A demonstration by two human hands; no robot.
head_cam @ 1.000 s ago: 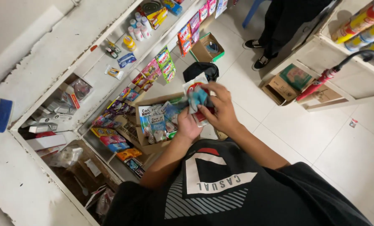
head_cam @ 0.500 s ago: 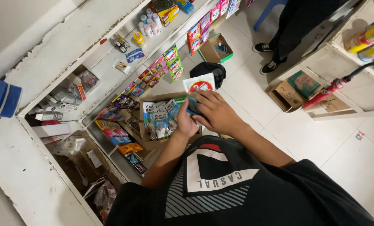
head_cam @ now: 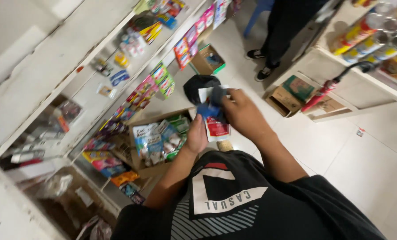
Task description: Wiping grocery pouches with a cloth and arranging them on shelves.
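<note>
Fingers of the right hand [head_cam: 243, 113] curl over the top of a white-and-red packet [head_cam: 215, 124], pinching it, while the left hand [head_cam: 196, 135] grips its lower edge from beneath. Both hold it above an open cardboard box [head_cam: 138, 162] of packets on the floor, beside the white shelves [head_cam: 96, 95].

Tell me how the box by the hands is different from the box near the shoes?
The box by the hands is bigger and stuffed with colourful packets; the box near the shoes is smaller, with a green edge and little inside. Both are open brown cardboard on the floor.
</note>
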